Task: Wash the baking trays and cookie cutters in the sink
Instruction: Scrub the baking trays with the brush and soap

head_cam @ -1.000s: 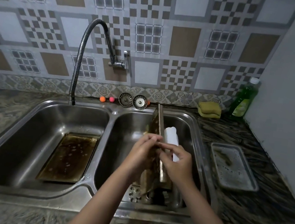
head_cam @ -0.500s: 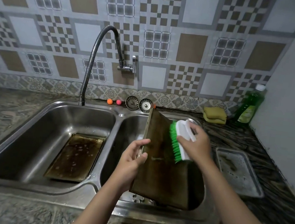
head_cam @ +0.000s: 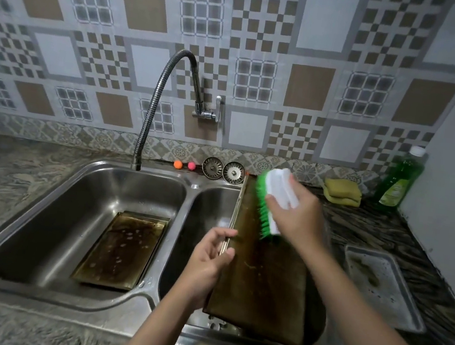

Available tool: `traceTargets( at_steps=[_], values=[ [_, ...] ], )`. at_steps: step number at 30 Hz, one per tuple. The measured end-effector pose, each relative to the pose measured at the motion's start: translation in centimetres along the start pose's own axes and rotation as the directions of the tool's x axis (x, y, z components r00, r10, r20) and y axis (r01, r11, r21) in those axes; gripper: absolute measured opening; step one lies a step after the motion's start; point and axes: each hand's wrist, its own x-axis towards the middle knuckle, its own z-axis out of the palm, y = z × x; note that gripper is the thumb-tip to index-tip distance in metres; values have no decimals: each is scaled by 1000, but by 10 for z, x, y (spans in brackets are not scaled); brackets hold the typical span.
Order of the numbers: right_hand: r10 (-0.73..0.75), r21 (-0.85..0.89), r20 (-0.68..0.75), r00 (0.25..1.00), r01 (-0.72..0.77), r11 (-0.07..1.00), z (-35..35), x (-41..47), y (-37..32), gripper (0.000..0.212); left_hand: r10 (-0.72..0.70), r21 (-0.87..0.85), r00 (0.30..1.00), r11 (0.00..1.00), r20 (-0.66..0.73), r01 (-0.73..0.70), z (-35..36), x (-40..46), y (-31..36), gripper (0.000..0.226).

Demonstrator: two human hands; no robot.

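Note:
A dark, stained baking tray (head_cam: 263, 282) stands tilted over the right basin of the double sink (head_cam: 188, 196). My left hand (head_cam: 209, 260) grips its left rim. My right hand (head_cam: 295, 214) holds a white scrub brush (head_cam: 274, 196) whose green bristles press on the tray's upper part. A second browned tray (head_cam: 122, 248) lies flat in the left basin with water drops on it. A grey metal tray (head_cam: 380, 284) rests on the counter to the right of the sink. A small metal piece shows under the tilted tray at the basin's front; I cannot tell what it is.
A flexible faucet (head_cam: 157, 98) arches over the left basin, no water running. Two sink strainers (head_cam: 222, 168) and two small balls (head_cam: 183, 165) sit on the back ledge. Yellow sponges (head_cam: 342, 191) and a green soap bottle (head_cam: 400, 179) stand at the back right by the wall.
The tray turned from edge-on to face me, tilted over the right basin. My right hand moved the brush up along the tray toward its top edge.

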Motion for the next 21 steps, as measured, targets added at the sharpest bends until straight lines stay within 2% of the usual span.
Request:
traceTargets(
  at_steps=[2, 4, 6, 8, 10, 12, 17, 19, 21],
  values=[
    [-123, -2, 71, 990, 124, 992, 17, -22, -14, 69, 8, 14, 999, 1000, -53, -8, -1, 5, 1, 30],
    [-167, 55, 137, 976, 161, 985, 26, -35, -10, 68, 13, 2, 995, 1000, -104, -13, -11, 7, 5, 28],
    [-114, 46, 125, 986, 109, 993, 26, -17, 2, 70, 8, -10, 992, 1000, -125, -9, -22, 6, 7, 27],
    [4, -23, 78, 997, -2, 1000, 21, 10, 9, 71, -5, -29, 995, 1000, -104, 2, -23, 6, 5, 26],
    [29, -24, 39, 999, -28, 999, 21, 26, 5, 71, -14, -72, 997, 997, -77, 8, -16, 10, 3, 29],
    [-34, -20, 45, 998, 35, 999, 27, 20, -9, 72, -1, -96, 994, 995, -107, -9, -10, 17, 4, 29],
    [-178, 147, 206, 962, 150, 978, 37, -54, -3, 69, 42, -144, 971, 987, -236, -78, -23, 28, 20, 26],
    [-119, 162, 200, 973, 87, 983, 35, -54, 19, 69, 30, -154, 963, 985, -269, -74, -31, 26, 23, 26],
    [-13, 139, 120, 993, -4, 990, 32, -30, 38, 68, 16, -127, 963, 991, -268, -52, -32, 24, 21, 29]
  ],
)
